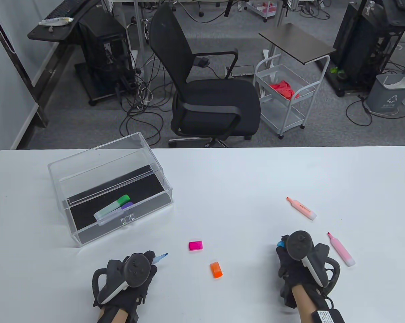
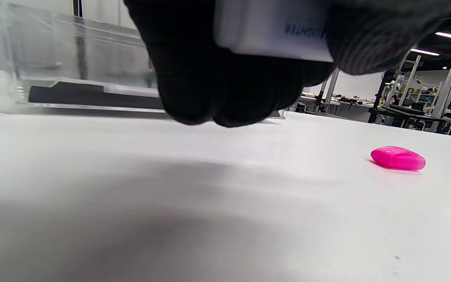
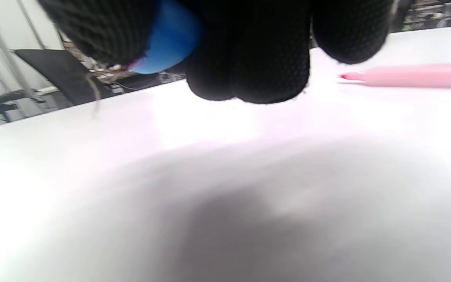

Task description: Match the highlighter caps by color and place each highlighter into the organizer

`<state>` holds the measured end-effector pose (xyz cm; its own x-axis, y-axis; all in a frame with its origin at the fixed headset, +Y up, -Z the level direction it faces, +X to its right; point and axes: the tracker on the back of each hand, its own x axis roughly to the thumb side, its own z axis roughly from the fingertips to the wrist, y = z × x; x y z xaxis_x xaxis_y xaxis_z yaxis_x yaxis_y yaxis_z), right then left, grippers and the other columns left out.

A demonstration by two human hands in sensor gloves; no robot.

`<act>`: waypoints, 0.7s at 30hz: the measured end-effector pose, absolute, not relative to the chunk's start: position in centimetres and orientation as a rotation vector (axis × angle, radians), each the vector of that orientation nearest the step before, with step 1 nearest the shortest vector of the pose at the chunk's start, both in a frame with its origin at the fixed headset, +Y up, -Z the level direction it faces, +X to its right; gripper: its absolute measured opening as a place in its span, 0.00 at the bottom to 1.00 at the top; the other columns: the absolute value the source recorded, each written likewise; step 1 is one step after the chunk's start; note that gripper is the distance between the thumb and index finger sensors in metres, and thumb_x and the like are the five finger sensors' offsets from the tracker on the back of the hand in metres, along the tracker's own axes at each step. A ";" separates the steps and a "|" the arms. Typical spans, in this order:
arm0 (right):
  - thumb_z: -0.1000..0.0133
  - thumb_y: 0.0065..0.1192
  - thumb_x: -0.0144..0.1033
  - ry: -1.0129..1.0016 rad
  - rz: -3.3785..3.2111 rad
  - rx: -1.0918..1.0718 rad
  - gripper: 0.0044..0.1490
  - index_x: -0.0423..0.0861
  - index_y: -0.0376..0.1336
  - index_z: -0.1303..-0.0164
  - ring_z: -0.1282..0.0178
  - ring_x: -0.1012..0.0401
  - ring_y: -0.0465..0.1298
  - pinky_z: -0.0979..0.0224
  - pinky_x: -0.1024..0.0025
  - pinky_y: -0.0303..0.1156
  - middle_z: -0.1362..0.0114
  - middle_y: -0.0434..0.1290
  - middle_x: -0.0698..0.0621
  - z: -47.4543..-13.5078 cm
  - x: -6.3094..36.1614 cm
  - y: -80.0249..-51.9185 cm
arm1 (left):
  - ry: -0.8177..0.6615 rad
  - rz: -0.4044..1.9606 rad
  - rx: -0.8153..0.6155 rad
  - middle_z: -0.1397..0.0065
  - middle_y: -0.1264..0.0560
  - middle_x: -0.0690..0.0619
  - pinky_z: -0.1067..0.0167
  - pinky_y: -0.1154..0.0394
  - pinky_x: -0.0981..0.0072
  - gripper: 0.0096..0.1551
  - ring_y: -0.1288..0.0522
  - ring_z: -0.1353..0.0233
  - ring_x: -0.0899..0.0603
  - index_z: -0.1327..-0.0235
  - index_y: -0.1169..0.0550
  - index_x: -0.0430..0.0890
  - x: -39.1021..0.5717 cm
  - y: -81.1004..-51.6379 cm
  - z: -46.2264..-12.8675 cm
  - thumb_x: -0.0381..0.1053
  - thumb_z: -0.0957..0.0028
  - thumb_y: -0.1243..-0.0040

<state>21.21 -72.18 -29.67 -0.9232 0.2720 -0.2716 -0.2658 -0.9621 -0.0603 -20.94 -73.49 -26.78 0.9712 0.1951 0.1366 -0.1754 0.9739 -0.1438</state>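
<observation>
My left hand [image 1: 135, 269] grips an uncapped blue highlighter [image 1: 160, 258] at the near left, its tip pointing right; its pale barrel [image 2: 272, 29] shows under the curled fingers [image 2: 225, 78]. My right hand [image 1: 290, 259] holds the blue cap [image 1: 281, 243] at the near right; the blue cap [image 3: 170, 39] sits between curled fingers [image 3: 249, 58]. A pink cap [image 1: 195, 245] [image 2: 397, 158] and an orange cap [image 1: 216, 270] lie between the hands. An uncapped orange highlighter [image 1: 301, 208] and an uncapped pink highlighter [image 1: 341, 249] [image 3: 409, 75] lie at the right. The clear organizer [image 1: 88, 168] holds a green-capped highlighter [image 1: 113, 207] and a purple-capped one [image 1: 126, 205].
The organizer's drawer [image 1: 98, 232] stands pulled out toward the table's front, and the organizer [image 2: 73, 78] fills the left wrist view's background. A black office chair [image 1: 209, 101] and a white cart [image 1: 286, 97] stand beyond the far table edge.
</observation>
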 end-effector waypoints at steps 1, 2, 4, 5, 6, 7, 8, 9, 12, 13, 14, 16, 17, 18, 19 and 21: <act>0.53 0.68 0.47 -0.036 2.837 -0.392 0.32 0.53 0.70 0.37 0.47 0.52 0.82 0.36 0.42 0.72 0.39 0.80 0.45 -29.6 20.9 -72.1 | -0.154 0.188 -0.132 0.34 0.25 0.58 0.42 0.14 0.62 0.32 0.16 0.41 0.48 0.29 0.32 0.59 -20.9 -73.5 -26.8 0.62 0.49 0.46; 0.53 0.68 0.47 -0.051 2.829 -0.346 0.32 0.53 0.71 0.37 0.47 0.53 0.82 0.36 0.42 0.72 0.40 0.81 0.45 -29.5 19.9 -71.8 | -0.160 0.188 -0.133 0.34 0.25 0.58 0.42 0.14 0.62 0.32 0.16 0.41 0.48 0.30 0.32 0.59 -20.8 -73.5 -26.8 0.62 0.49 0.46; 0.53 0.68 0.47 -0.056 2.803 -0.292 0.31 0.53 0.71 0.37 0.47 0.53 0.82 0.37 0.43 0.72 0.40 0.81 0.46 -29.4 18.8 -71.6 | -0.167 0.190 -0.133 0.34 0.25 0.58 0.42 0.14 0.61 0.32 0.15 0.41 0.48 0.30 0.32 0.60 -20.6 -73.5 -26.8 0.62 0.49 0.45; 0.53 0.68 0.47 -0.046 2.779 -0.260 0.31 0.53 0.71 0.37 0.47 0.53 0.82 0.37 0.43 0.72 0.40 0.81 0.46 -29.4 18.2 -71.6 | -0.173 0.191 -0.134 0.35 0.24 0.58 0.42 0.14 0.62 0.32 0.15 0.41 0.48 0.29 0.32 0.60 -20.6 -73.5 -26.8 0.62 0.49 0.45; 0.52 0.67 0.47 -0.030 2.749 -0.237 0.31 0.53 0.71 0.37 0.48 0.53 0.82 0.37 0.43 0.72 0.41 0.81 0.46 -29.4 17.7 -71.6 | -0.177 0.193 -0.135 0.35 0.24 0.58 0.42 0.14 0.62 0.32 0.15 0.41 0.48 0.29 0.32 0.60 -20.5 -73.6 -26.8 0.62 0.49 0.45; 0.52 0.67 0.47 -0.007 2.712 -0.219 0.31 0.53 0.71 0.38 0.48 0.53 0.82 0.37 0.43 0.72 0.41 0.81 0.46 -29.4 17.2 -71.6 | -0.185 0.195 -0.138 0.35 0.24 0.59 0.42 0.14 0.62 0.32 0.15 0.42 0.48 0.29 0.32 0.60 -20.4 -73.6 -26.8 0.62 0.49 0.45; 0.52 0.67 0.47 0.013 2.686 -0.200 0.31 0.53 0.71 0.37 0.48 0.52 0.82 0.37 0.43 0.72 0.41 0.81 0.45 -29.5 16.7 -71.7 | -0.199 0.198 -0.146 0.35 0.24 0.59 0.42 0.14 0.62 0.32 0.15 0.42 0.48 0.30 0.32 0.60 -20.3 -73.7 -26.8 0.62 0.49 0.45; 0.52 0.67 0.47 0.023 2.677 -0.185 0.31 0.53 0.71 0.38 0.48 0.52 0.82 0.37 0.43 0.72 0.41 0.81 0.45 -29.5 16.3 -71.8 | -0.208 0.200 -0.155 0.35 0.24 0.59 0.42 0.14 0.62 0.32 0.16 0.42 0.48 0.29 0.32 0.61 -20.3 -73.7 -26.8 0.62 0.49 0.45; 0.53 0.68 0.48 0.044 2.664 -0.109 0.31 0.53 0.72 0.38 0.49 0.53 0.82 0.38 0.44 0.73 0.42 0.82 0.46 -29.5 14.6 -72.0 | -0.225 0.195 -0.172 0.35 0.25 0.60 0.42 0.15 0.61 0.32 0.16 0.41 0.49 0.29 0.32 0.61 -19.9 -73.9 -26.8 0.62 0.49 0.46; 0.53 0.69 0.48 0.046 2.665 -0.091 0.31 0.53 0.72 0.39 0.49 0.53 0.83 0.38 0.44 0.73 0.42 0.82 0.46 -29.5 14.2 -72.1 | -0.229 0.191 -0.175 0.35 0.25 0.60 0.42 0.15 0.61 0.32 0.16 0.41 0.49 0.29 0.33 0.61 -19.8 -73.9 -26.8 0.62 0.49 0.46; 0.53 0.70 0.48 0.043 2.664 -0.072 0.31 0.54 0.73 0.39 0.50 0.54 0.84 0.38 0.44 0.74 0.43 0.83 0.47 -29.4 13.7 -72.1 | -0.233 0.189 -0.176 0.35 0.25 0.60 0.42 0.15 0.61 0.32 0.16 0.41 0.49 0.29 0.33 0.61 -19.7 -73.9 -26.8 0.62 0.49 0.46; 0.54 0.72 0.48 0.020 2.649 -0.027 0.31 0.53 0.73 0.40 0.51 0.54 0.85 0.39 0.44 0.75 0.44 0.84 0.47 -29.3 12.7 -72.1 | -0.240 0.186 -0.178 0.35 0.25 0.60 0.42 0.15 0.61 0.32 0.16 0.41 0.49 0.29 0.33 0.61 -19.5 -74.0 -26.8 0.62 0.49 0.46; 0.55 0.73 0.48 0.026 2.639 -0.003 0.31 0.52 0.73 0.41 0.51 0.54 0.85 0.39 0.44 0.75 0.44 0.84 0.47 -29.3 12.2 -72.0 | -0.243 0.184 -0.178 0.35 0.25 0.60 0.42 0.15 0.61 0.32 0.16 0.41 0.49 0.29 0.33 0.61 -19.5 -74.0 -26.8 0.62 0.49 0.46; 0.55 0.73 0.48 0.035 2.636 0.007 0.31 0.52 0.73 0.41 0.51 0.54 0.85 0.39 0.45 0.75 0.44 0.84 0.47 -29.3 11.8 -72.0 | -0.245 0.183 -0.179 0.35 0.25 0.60 0.42 0.15 0.61 0.32 0.16 0.41 0.49 0.29 0.33 0.61 -19.4 -74.0 -26.8 0.62 0.49 0.46; 0.55 0.74 0.49 0.041 2.629 0.028 0.32 0.52 0.73 0.40 0.51 0.54 0.86 0.39 0.45 0.75 0.44 0.84 0.47 -29.3 11.3 -71.9 | -0.248 0.181 -0.181 0.35 0.25 0.60 0.42 0.15 0.61 0.32 0.16 0.41 0.49 0.29 0.33 0.61 -19.3 -74.0 -26.8 0.62 0.49 0.46; 0.55 0.74 0.49 0.054 2.615 0.060 0.32 0.52 0.72 0.40 0.51 0.54 0.86 0.39 0.45 0.75 0.44 0.84 0.47 -29.3 10.4 -71.8 | -0.251 0.179 -0.187 0.35 0.25 0.60 0.41 0.15 0.61 0.32 0.16 0.41 0.49 0.29 0.33 0.61 -19.2 -74.1 -26.8 0.62 0.49 0.46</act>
<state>10.42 -71.82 -29.25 -0.8643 0.5019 0.0326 -0.5001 -0.8645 0.0503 -19.19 -74.08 -26.77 0.9529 0.1983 0.2295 -0.1518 0.9668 -0.2054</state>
